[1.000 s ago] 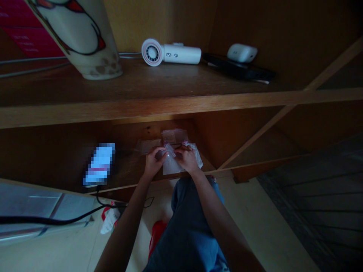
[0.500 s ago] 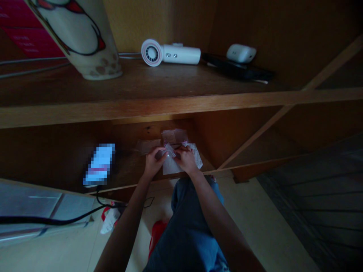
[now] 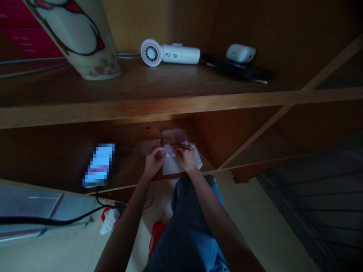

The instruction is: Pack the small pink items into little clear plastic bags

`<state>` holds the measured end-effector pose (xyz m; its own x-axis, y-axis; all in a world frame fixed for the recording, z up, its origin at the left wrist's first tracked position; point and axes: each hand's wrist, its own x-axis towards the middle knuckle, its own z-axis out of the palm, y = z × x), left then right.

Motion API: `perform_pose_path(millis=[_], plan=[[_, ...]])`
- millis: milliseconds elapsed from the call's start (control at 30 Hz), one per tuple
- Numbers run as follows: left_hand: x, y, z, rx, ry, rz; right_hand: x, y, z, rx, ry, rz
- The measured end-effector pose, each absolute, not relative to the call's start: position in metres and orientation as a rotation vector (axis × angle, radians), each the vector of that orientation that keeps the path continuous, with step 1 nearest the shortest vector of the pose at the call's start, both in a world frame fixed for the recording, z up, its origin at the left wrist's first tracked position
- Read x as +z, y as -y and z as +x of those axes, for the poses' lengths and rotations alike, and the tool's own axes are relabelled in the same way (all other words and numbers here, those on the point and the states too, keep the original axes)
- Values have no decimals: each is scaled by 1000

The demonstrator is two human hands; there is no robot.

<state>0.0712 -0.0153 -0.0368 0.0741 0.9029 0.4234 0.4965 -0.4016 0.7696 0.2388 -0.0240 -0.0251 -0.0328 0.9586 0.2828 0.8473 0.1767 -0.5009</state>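
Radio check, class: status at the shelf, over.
Left hand, right hand: both on a small clear plastic bag. More clear bags lie under them on the wooden shelf. Blurred lit device left, apart.

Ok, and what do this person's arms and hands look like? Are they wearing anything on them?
Both arms are bare, with no sleeves: the left forearm and right forearm are uncovered down to the left hand and right hand. No glove, watch or cable shows, though the light is dim. The person wears blue trousers.
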Motion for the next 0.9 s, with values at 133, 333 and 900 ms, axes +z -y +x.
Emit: perform_pose_path(millis=[133, 333, 900], plan=[[-36, 16, 71, 1264, -1372, 1936, -29, 20, 243, 468, 1667, -1510], [-39, 14, 70, 1251, -1336, 1922, -32, 17, 244, 829, 1533, -1198], [-39, 15, 71, 1263, -1348, 1918, -32, 19, 239, 910, 1592, -1150]])
